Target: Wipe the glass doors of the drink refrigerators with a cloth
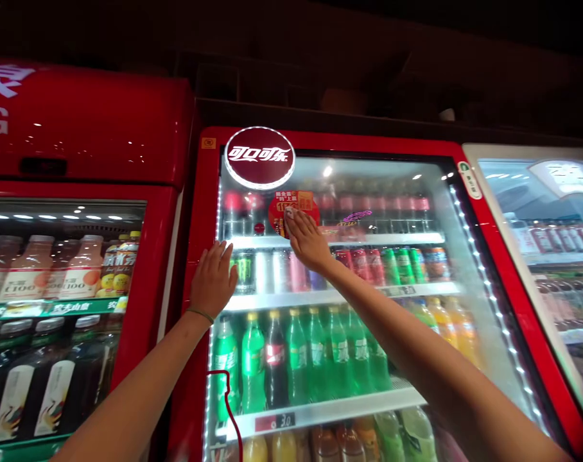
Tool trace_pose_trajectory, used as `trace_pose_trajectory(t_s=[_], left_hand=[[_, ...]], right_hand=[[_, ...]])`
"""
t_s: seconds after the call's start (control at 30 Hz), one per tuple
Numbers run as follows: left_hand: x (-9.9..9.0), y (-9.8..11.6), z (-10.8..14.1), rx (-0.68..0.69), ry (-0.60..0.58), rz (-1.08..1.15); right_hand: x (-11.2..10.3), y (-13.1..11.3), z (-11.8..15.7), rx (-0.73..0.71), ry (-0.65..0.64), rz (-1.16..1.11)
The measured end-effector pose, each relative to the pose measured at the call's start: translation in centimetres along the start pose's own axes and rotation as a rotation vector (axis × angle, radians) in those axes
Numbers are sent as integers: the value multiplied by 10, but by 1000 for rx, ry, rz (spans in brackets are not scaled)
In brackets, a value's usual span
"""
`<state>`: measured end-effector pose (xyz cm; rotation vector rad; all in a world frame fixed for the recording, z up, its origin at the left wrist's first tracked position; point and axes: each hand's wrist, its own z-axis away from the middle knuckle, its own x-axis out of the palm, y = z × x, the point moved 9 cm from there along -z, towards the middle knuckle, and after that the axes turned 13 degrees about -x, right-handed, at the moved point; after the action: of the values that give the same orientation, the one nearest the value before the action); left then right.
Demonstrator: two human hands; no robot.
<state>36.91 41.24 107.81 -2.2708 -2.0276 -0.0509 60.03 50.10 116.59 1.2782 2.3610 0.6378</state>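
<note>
The glass door of a red Coca-Cola cooler (368, 170) is pressed by the right hand (307, 240), flat over a round red sticker (291, 212). The left hand (213, 279) appears to touch the door's left edge. Fingers on both are open, holding nothing. Cans (272, 269) and green plastic soda bottles (296, 356) are shelved behind the glass.

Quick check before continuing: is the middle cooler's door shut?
Shut: the glass door flush in its red frame, left hand and right hand on it.

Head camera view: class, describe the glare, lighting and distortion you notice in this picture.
Head view: pale glare hazes the cooler's glass door; the lit Coca-Cola sign glows against the dark surroundings; wide-angle distortion bows the cooler's edges and stretches the right forearm.
</note>
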Motion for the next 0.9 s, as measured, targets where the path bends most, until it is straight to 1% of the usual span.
trace_pose_trajectory(t_s=[0.03,0.07,0.1,0.17,0.2,0.23,0.27,0.3,0.33,0.4,0.43,0.47,0.5,0.57,0.6,0.63,0.67,0.7,0.8,0.83,0.87,0.9], left_hand=[[0,3,-2,-21,5,-1],[1,7,-5,-51,14,-8],[1,12,-9,-83,22,-18],[6,29,-17,-117,21,-29],[11,39,-21,-114,9,-28],[16,51,-25,-105,-3,-23],[20,60,-28,-102,-6,-18],[24,68,-30,-107,0,-14],[28,74,-32,-117,12,-10],[33,81,-33,-132,35,5],[35,83,-32,-127,36,18],[37,84,-32,-118,33,32],[38,85,-31,-111,30,45],[39,83,-29,-113,33,65],[38,83,-29,-115,37,70],[38,82,-28,-119,42,73],[37,81,-28,-125,46,74],[37,80,-27,-133,49,76],[36,75,-26,-181,60,85],[35,73,-26,-202,70,80],[35,71,-25,-225,85,69],[34,69,-25,-246,101,53]], right_hand=[[0,2,-1,-58,-40,3],[-2,14,0,-62,-61,5],[-8,33,2,-11,-58,9],[-24,78,17,209,16,21],[-31,94,27,327,65,31],[-34,102,37,408,99,40],[-34,101,44,435,110,47],[-32,94,47,408,97,52],[-28,84,47,338,68,56],[-21,66,45,137,-17,50],[-20,66,45,68,-50,43],[-22,74,46,52,-59,38],[-27,89,47,89,-40,34],[-38,122,51,252,68,32],[-41,131,51,321,132,29],[-40,131,49,345,177,20],[-35,122,42,321,193,7],[-27,105,33,265,184,-5],[-6,45,8,52,81,-19],[-2,31,4,-9,38,-24],[-1,22,3,-62,-1,-32],[-2,20,4,-101,-29,-41]])
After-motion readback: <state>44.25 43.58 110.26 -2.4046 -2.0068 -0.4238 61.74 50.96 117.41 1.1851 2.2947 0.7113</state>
